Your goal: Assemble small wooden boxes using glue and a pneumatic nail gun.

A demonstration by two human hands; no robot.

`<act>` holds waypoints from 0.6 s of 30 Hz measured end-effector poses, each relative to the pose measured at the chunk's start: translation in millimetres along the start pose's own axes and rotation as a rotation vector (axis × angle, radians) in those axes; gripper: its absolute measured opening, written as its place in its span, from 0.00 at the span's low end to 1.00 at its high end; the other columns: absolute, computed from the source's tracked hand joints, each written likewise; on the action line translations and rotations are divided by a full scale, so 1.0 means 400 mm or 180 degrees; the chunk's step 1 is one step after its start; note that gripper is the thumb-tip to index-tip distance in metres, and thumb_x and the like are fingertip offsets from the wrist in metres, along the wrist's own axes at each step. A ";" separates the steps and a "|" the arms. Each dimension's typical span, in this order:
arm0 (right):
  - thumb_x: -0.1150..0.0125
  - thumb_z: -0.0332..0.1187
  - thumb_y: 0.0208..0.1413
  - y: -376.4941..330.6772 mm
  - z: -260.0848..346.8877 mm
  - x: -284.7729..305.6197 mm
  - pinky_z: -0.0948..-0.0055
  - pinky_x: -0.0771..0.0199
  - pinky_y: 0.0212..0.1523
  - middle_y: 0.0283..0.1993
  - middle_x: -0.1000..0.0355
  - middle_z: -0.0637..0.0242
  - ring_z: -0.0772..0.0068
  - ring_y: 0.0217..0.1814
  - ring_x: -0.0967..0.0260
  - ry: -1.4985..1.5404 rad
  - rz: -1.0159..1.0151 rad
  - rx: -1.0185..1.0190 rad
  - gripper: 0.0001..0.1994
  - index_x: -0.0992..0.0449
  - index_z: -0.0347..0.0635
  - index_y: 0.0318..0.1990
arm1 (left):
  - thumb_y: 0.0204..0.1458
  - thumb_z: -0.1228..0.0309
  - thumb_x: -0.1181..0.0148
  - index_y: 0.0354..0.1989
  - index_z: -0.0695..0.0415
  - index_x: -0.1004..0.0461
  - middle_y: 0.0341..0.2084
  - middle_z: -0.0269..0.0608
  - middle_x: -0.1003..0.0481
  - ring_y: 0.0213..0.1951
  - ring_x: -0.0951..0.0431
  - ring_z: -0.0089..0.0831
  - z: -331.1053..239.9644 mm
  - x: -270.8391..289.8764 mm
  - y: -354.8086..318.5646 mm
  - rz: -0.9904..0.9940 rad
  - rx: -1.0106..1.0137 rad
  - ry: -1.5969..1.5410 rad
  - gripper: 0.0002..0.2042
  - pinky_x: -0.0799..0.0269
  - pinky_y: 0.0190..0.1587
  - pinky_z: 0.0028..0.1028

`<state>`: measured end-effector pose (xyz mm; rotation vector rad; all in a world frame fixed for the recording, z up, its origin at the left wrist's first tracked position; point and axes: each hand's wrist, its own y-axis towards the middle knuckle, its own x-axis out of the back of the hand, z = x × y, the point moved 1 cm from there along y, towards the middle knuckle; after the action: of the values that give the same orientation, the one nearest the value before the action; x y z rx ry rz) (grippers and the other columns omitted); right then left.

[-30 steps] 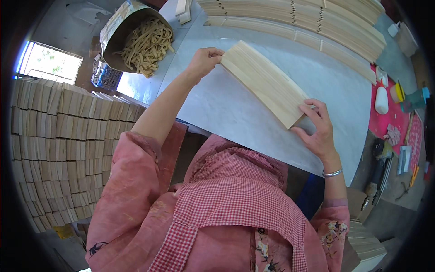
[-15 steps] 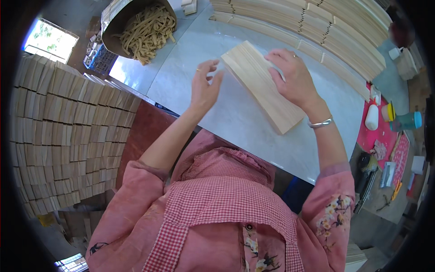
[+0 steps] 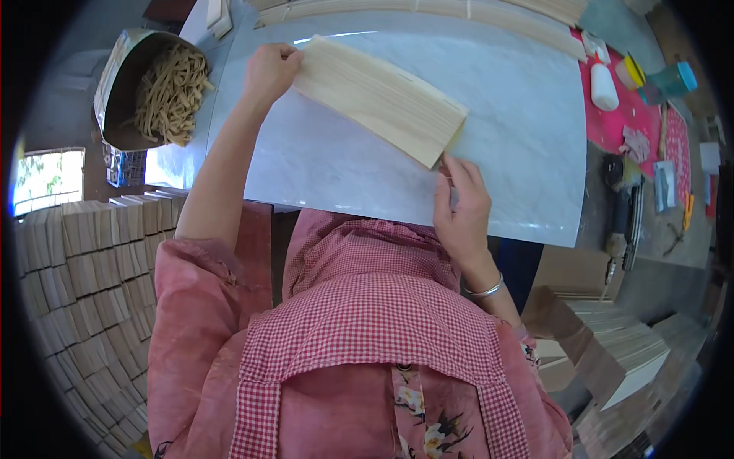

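A pale, long wooden board (image 3: 375, 96) lies slantwise on the white marbled table, with visible grain along its length. A darker edge shows beneath its right end. At the board's far left end, my left hand (image 3: 269, 75) is closed, its thumb and fingers pinching the corner. My right hand (image 3: 465, 203), with a silver bangle on its wrist, is by the near right corner. Its fingertips reach that corner while the thumb stands apart from the fingers. Whether they press on the wood is hard to tell.
A tub (image 3: 115, 92) of thin wood-coloured strips stands on the left. Stacked wooden pieces (image 3: 84, 260) rise below it. Long slats (image 3: 367, 8) line the table's far side. On the right, a white bottle (image 3: 604, 88) and teal jar (image 3: 673, 80) stand by a pink cloth (image 3: 623, 122).
The board has turned so that it slants more sideways. My left hand has moved onto its far left end; my right hand has come down to its near right corner. The view has shifted.
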<state>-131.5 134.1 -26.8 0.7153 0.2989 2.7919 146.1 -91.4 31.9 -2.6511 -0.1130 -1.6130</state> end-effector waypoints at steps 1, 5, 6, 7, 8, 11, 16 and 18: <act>0.44 0.21 0.56 -0.013 0.001 -0.008 0.69 0.27 0.45 0.49 0.29 0.53 0.59 0.43 0.29 0.0078 -0.0077 0.0078 0.16 0.26 0.28 0.52 | 0.52 0.64 0.41 0.41 0.63 0.17 0.32 0.45 0.18 0.35 0.20 0.38 -0.006 0.002 -0.002 0.0025 0.0038 0.0071 0.16 0.25 0.42 0.34; 0.45 0.21 0.57 -0.037 0.005 -0.028 0.67 0.28 0.53 0.56 0.32 0.50 0.55 0.52 0.31 0.0359 -0.0220 0.0173 0.20 0.29 0.26 0.58 | 0.52 0.64 0.41 0.39 0.63 0.16 0.31 0.46 0.18 0.35 0.21 0.38 -0.017 0.013 0.014 0.0147 0.0156 0.0277 0.16 0.25 0.41 0.33; 0.45 0.20 0.57 -0.042 0.006 -0.032 0.66 0.29 0.56 0.58 0.33 0.49 0.54 0.55 0.32 0.0443 -0.0234 0.0197 0.22 0.30 0.26 0.60 | 0.52 0.64 0.41 0.39 0.63 0.16 0.30 0.46 0.18 0.34 0.21 0.38 -0.018 0.016 0.019 0.0188 0.0215 0.0319 0.15 0.25 0.41 0.33; 0.46 0.20 0.57 -0.047 0.006 -0.035 0.66 0.30 0.59 0.60 0.34 0.49 0.54 0.58 0.33 0.0526 -0.0250 0.0221 0.23 0.31 0.26 0.62 | 0.52 0.64 0.41 0.39 0.63 0.16 0.30 0.46 0.19 0.34 0.21 0.38 -0.020 0.017 0.024 0.0229 0.0273 0.0362 0.15 0.26 0.40 0.33; 0.46 0.20 0.57 -0.049 0.005 -0.038 0.66 0.30 0.59 0.60 0.34 0.49 0.54 0.58 0.33 0.0582 -0.0268 0.0198 0.23 0.31 0.26 0.62 | 0.52 0.64 0.41 0.39 0.63 0.16 0.30 0.46 0.19 0.34 0.21 0.38 -0.021 0.022 0.028 0.0226 0.0267 0.0425 0.15 0.26 0.40 0.33; 0.45 0.20 0.55 -0.052 -0.001 -0.050 0.65 0.30 0.58 0.62 0.36 0.46 0.52 0.58 0.34 0.0865 -0.0289 0.0203 0.25 0.32 0.24 0.62 | 0.52 0.65 0.39 0.37 0.63 0.16 0.29 0.42 0.20 0.32 0.25 0.34 -0.023 0.019 0.049 0.0366 0.0417 0.0705 0.14 0.28 0.38 0.30; 0.45 0.18 0.52 -0.058 -0.012 -0.068 0.64 0.31 0.58 0.62 0.36 0.46 0.53 0.58 0.35 0.1048 -0.0426 0.0266 0.27 0.32 0.24 0.63 | 0.52 0.68 0.39 0.38 0.64 0.16 0.30 0.42 0.20 0.33 0.25 0.35 -0.039 0.006 0.037 0.0126 0.0677 0.0671 0.12 0.28 0.39 0.29; 0.45 0.18 0.52 -0.058 -0.016 -0.069 0.64 0.31 0.58 0.62 0.35 0.47 0.53 0.58 0.35 0.1093 -0.0475 0.0287 0.27 0.32 0.24 0.63 | 0.52 0.69 0.40 0.38 0.64 0.16 0.30 0.43 0.20 0.34 0.25 0.35 -0.043 0.000 0.026 0.0019 0.0741 0.0641 0.12 0.28 0.39 0.29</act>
<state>-106.8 147.3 -50.5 0.2146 0.5203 2.7596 131.7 -103.1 39.7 -2.3040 -0.2679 -1.7353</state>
